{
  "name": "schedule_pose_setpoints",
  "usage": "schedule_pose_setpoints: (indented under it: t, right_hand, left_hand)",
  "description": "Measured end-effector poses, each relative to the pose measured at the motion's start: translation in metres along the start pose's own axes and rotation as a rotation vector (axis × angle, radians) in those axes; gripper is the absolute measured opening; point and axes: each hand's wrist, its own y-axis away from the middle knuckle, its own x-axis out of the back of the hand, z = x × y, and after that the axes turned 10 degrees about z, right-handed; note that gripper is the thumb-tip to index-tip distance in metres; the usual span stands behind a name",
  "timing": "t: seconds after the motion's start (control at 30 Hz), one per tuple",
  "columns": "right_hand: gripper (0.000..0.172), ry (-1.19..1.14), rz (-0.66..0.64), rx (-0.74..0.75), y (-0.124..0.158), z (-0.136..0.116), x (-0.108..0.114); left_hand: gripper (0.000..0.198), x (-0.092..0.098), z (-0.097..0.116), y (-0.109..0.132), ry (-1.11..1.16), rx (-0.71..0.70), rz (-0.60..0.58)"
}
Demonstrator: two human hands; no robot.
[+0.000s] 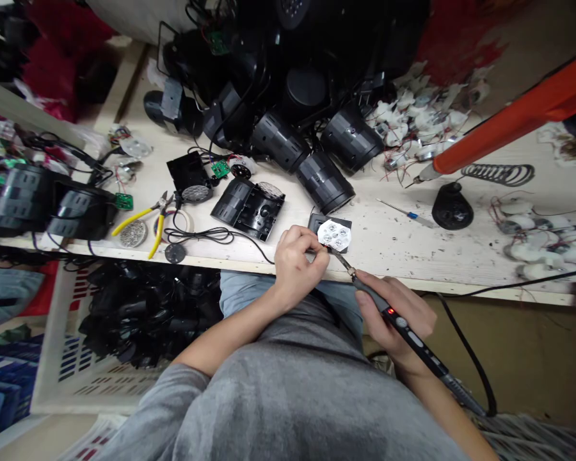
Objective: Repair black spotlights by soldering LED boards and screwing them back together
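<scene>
My right hand [396, 314] is closed around a black soldering iron [413, 339] with a red light on its handle. The iron's tip reaches the lower left edge of a white LED lens module [335, 235]. That module lies face up on a small dark block [319, 221] near the bench's front edge. At the module's left edge my left hand [300, 259] is closed in a pinch; what sits between its fingertips is too small to make out. To the left lies an opened black lamp housing [249, 208].
Yellow-handled cutters [146, 221], a small screwdriver [406, 212] and a black iron stand [452, 206] with a coil spring [498, 174] lie on the bench. An orange tool [513, 131] slants in from the right. Black lamp housings [324, 182] crowd the back. A white crate [57, 365] stands below left.
</scene>
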Motion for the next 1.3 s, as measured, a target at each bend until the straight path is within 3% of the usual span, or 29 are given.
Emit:
schedule_pose_setpoints:
  t: [0.93,1.3]
  right_hand:
    - [0.036,-0.005,-0.003,-0.003,0.001,0.001,-0.001]
    - [0.038,0.045,-0.048,-0.038,-0.006,-0.011,0.017]
  left_hand:
    - [0.016,0.002,0.001,-0.001,0.004,-0.005,-0.021]
    - [0.016,0.002,0.0,-0.002,-0.019,-0.021,-0.024]
